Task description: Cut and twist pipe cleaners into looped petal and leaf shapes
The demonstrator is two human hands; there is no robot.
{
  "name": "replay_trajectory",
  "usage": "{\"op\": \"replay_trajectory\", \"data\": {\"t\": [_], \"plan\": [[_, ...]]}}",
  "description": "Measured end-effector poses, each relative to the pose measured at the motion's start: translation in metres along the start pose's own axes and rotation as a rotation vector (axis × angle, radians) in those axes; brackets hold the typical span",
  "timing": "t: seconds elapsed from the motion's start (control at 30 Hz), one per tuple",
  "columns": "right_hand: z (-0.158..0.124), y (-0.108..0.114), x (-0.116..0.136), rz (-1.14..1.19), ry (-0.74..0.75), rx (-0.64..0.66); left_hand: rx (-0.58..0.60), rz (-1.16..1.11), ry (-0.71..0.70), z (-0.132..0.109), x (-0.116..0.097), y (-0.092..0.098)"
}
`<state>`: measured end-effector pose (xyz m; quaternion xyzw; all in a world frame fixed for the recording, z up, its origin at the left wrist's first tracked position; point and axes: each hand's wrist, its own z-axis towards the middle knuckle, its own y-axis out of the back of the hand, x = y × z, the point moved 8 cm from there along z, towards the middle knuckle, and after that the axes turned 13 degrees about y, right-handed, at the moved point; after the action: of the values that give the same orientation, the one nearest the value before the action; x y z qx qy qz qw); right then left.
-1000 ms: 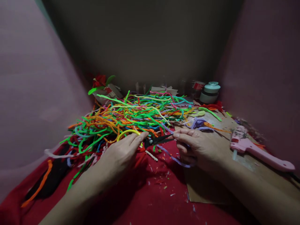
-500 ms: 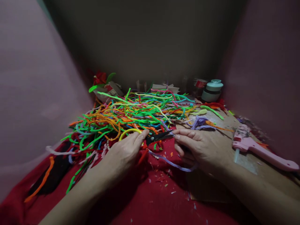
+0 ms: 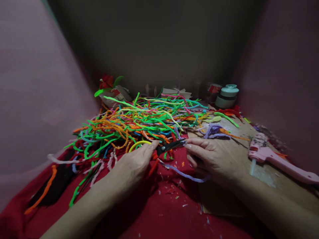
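My left hand point(image 3: 139, 160) is closed round the handle of a pair of scissors point(image 3: 171, 145). Their black blades point right, almost together, with the tips at my right fingertips. A yellow curved piece point(image 3: 139, 144) shows above the left hand; I cannot tell whether it belongs to the scissors. Thumb and fingers of my right hand point(image 3: 208, 156) pinch the end of a lilac pipe cleaner at the blade tips. Below the blades, a lilac pipe cleaner point(image 3: 185, 175) curves from the right hand toward the left. My palms hide the rest.
Behind the hands lies a tangled heap of coloured pipe cleaners point(image 3: 139, 119). On the right, a pink glue gun point(image 3: 279, 161) rests on a cardboard sheet point(image 3: 239, 146). A teal-lidded jar point(image 3: 227, 96) stands at the back right. Small clippings dot the red cloth point(image 3: 171, 212).
The scissor blades have come closer together at my right fingertips. Both hands stay in nearly the same place.
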<state>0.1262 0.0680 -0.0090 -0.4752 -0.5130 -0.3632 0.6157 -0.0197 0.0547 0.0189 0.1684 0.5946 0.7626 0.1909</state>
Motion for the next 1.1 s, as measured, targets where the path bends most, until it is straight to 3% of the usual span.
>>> {"op": "replay_trajectory", "data": {"t": [0.27, 0.73, 0.97, 1.1], "plan": [[0.0, 0.004, 0.0, -0.057, 0.024, -0.05, 0.094, -0.124, 0.075, -0.003, 0.002, -0.011], [0.002, 0.002, -0.011, -0.022, 0.018, -0.036, 0.091, -0.116, 0.085, -0.004, -0.002, -0.016], [0.006, 0.007, -0.018, 0.187, -0.005, -0.045, -0.08, -0.19, 0.23, 0.009, 0.034, 0.014], [0.001, 0.002, -0.011, 0.364, -0.03, 0.067, 0.076, -0.227, 0.238, 0.018, 0.048, 0.009]]}}
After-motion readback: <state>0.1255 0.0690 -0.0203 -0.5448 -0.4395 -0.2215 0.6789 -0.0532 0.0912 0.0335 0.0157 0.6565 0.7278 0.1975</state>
